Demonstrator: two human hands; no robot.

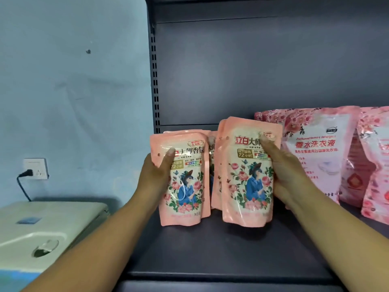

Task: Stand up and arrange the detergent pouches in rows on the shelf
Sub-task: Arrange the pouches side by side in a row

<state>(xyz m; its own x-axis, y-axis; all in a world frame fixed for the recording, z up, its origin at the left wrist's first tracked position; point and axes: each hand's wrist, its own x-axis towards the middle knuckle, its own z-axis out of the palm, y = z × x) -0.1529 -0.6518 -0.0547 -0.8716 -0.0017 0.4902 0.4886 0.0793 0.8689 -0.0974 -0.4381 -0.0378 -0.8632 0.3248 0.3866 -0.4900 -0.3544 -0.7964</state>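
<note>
Centre frame: left hand (156, 173) and right hand (282, 171) are each gripping an upright detergent pouch (248, 173); soft, sloshy, best held at side seams.

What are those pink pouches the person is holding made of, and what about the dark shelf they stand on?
The pink pouches look like thin, flexible plastic film with a glossy printed face: light glints off it and the edges crease and bow. The left hand and right hand each grip one. The shelf looks like painted sheet metal, matt dark grey, judging by the slotted upright at its back; that is a guess.
</note>
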